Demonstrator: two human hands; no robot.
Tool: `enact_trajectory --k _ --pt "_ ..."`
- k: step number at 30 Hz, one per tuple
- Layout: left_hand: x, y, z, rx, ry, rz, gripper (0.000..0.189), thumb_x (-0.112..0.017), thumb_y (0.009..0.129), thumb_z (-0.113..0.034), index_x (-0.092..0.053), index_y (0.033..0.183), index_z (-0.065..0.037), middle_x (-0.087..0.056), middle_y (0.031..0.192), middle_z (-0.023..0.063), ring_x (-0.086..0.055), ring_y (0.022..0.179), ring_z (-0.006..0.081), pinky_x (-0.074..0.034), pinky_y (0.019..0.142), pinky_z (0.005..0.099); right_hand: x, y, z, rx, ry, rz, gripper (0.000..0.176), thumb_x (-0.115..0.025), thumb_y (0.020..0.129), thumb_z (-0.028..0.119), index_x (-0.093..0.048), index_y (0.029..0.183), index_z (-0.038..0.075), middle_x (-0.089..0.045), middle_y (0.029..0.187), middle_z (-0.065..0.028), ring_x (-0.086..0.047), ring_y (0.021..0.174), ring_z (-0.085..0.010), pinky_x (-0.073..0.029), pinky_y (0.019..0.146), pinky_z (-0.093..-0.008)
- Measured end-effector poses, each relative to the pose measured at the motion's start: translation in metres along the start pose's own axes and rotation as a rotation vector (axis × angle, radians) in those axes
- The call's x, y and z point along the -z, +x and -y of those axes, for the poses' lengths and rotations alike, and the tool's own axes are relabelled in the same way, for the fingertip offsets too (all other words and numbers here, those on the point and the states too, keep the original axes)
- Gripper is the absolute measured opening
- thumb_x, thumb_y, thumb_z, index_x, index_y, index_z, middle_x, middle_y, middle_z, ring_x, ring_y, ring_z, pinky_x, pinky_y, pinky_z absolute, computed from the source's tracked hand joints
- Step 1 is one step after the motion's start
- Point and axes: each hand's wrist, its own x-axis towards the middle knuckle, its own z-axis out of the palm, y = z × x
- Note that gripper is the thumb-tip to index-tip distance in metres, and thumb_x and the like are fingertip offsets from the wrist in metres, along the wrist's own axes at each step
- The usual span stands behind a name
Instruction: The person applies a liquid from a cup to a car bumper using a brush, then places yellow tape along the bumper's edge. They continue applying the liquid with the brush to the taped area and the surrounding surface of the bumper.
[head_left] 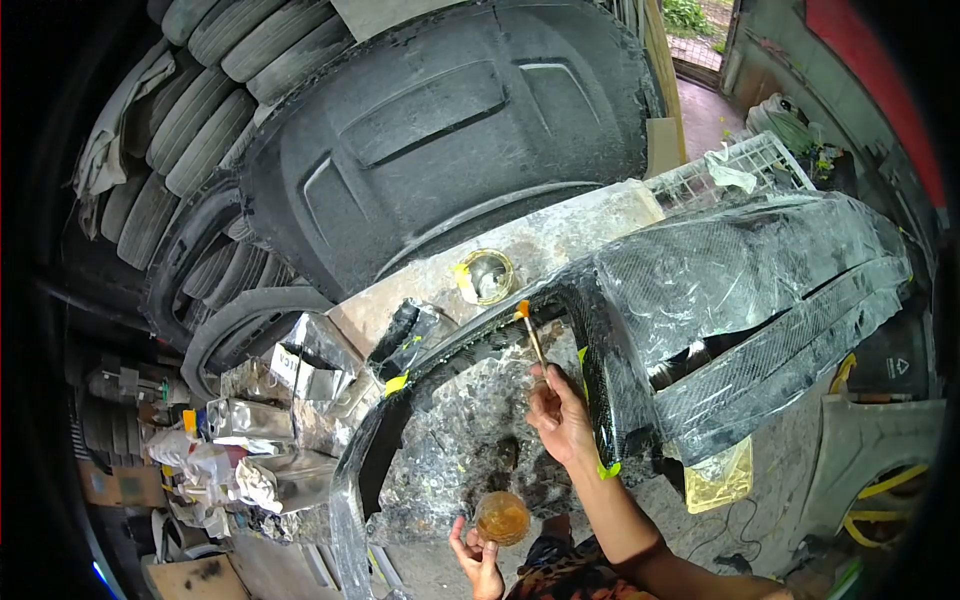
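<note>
My right hand is closed round the handle of a small brush. The brush's orange tip is at the upper inner edge of a black woven-fibre frame, close to its top rim. Low in the view, my left hand holds a round cup with amber liquid in it. Yellow tape is stuck on the frame's left part, and more yellow-green tape sits at its lower right end. Behind the frame stands an open round tin.
A large black hood panel leans at the back, beside stacked tyres. Metal cans and rags crowd the left. A film-covered body part lies right. Below it is a yellow tray.
</note>
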Motion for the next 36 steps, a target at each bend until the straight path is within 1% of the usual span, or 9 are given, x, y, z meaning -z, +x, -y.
enact_trajectory --k 5,9,11,15,17,23,26,31,36 --pt "-0.004 -0.002 -0.004 0.000 -0.007 -0.013 0.062 -0.056 0.094 -0.010 -0.021 0.144 -0.001 -0.034 0.146 0.0154 -0.035 0.132 0.0231 -0.027 0.111 0.0375 -0.003 0.002 -0.006 0.094 -0.031 -0.020 0.028 -0.057 0.095 0.035 -0.062 0.105 0.009 -0.060 0.061 -0.0016 -0.036 0.039 -0.0056 -0.028 0.045 -0.0212" --pt "-0.009 -0.004 -0.015 -0.021 0.007 -0.022 0.062 -0.055 0.094 -0.009 -0.020 0.145 -0.001 -0.034 0.146 0.0164 -0.035 0.133 0.0238 -0.027 0.111 0.0378 -0.004 -0.003 -0.018 -0.110 -0.116 0.010 0.027 -0.057 0.094 0.034 -0.061 0.102 0.009 -0.060 0.059 -0.0015 -0.039 0.039 -0.0058 -0.028 0.041 -0.0213" --pt "-0.010 -0.004 -0.021 0.043 0.047 -0.005 0.063 -0.053 0.094 -0.009 -0.018 0.145 -0.002 -0.033 0.147 0.0173 -0.035 0.133 0.0251 -0.026 0.111 0.0385 -0.006 -0.007 -0.021 -0.150 -0.142 0.075 0.026 -0.057 0.095 0.033 -0.061 0.102 0.008 -0.059 0.059 -0.0022 -0.040 0.040 -0.0063 -0.029 0.040 -0.0211" --pt "-0.010 -0.003 -0.018 0.014 0.060 -0.009 0.063 -0.053 0.094 -0.008 -0.017 0.146 -0.002 -0.032 0.147 0.0176 -0.034 0.133 0.0260 -0.026 0.111 0.0389 -0.005 -0.009 -0.022 -0.170 -0.043 0.142 0.023 -0.055 0.096 0.030 -0.061 0.103 0.009 -0.058 0.060 -0.0032 -0.041 0.041 -0.0065 -0.029 0.041 -0.0200" --pt "-0.010 -0.003 -0.017 0.009 0.060 -0.021 0.063 -0.053 0.094 -0.008 -0.017 0.145 -0.003 -0.031 0.147 0.0179 -0.034 0.134 0.0264 -0.025 0.111 0.0391 -0.004 -0.006 -0.020 -0.153 -0.020 0.176 0.023 -0.054 0.097 0.031 -0.061 0.104 0.010 -0.058 0.061 -0.0031 -0.039 0.041 -0.0060 -0.029 0.041 -0.0196" --pt "-0.008 -0.004 -0.019 0.036 0.054 -0.021 0.062 -0.053 0.093 -0.006 -0.018 0.145 -0.003 -0.031 0.148 0.0183 -0.032 0.135 0.0270 -0.024 0.112 0.0395 0.008 0.010 -0.014 -0.014 0.159 0.103 0.024 -0.053 0.097 0.031 -0.061 0.107 0.010 -0.058 0.063 -0.0009 -0.037 0.042 -0.0044 -0.029 0.045 -0.0203" --pt "-0.008 -0.003 -0.018 0.033 0.054 -0.022 0.062 -0.053 0.093 -0.006 -0.019 0.145 -0.004 -0.031 0.148 0.0183 -0.032 0.135 0.0272 -0.024 0.112 0.0398 0.010 0.010 -0.017 -0.012 0.191 0.141 0.024 -0.051 0.098 0.030 -0.061 0.107 0.011 -0.058 0.063 -0.0012 -0.038 0.042 -0.0045 -0.028 0.044 -0.0207" --pt "-0.008 -0.003 -0.017 0.019 0.049 -0.021 0.063 -0.055 0.092 -0.007 -0.020 0.144 -0.005 -0.033 0.146 0.0182 -0.033 0.134 0.0272 -0.025 0.112 0.0406 0.002 0.002 -0.015 -0.040 0.096 0.147 0.023 -0.050 0.099 0.030 -0.061 0.108 0.012 -0.058 0.062 -0.0020 -0.039 0.041 -0.0048 -0.028 0.044 -0.0213" --pt "-0.004 -0.001 -0.014 0.030 0.048 -0.034 0.063 -0.056 0.092 -0.009 -0.020 0.144 -0.005 -0.036 0.144 0.0177 -0.035 0.133 0.0272 -0.026 0.111 0.0404 0.003 0.006 -0.011 0.068 0.152 0.079 0.023 -0.051 0.098 0.030 -0.061 0.107 0.011 -0.058 0.062 -0.0016 -0.038 0.041 -0.0053 -0.027 0.044 -0.0220"
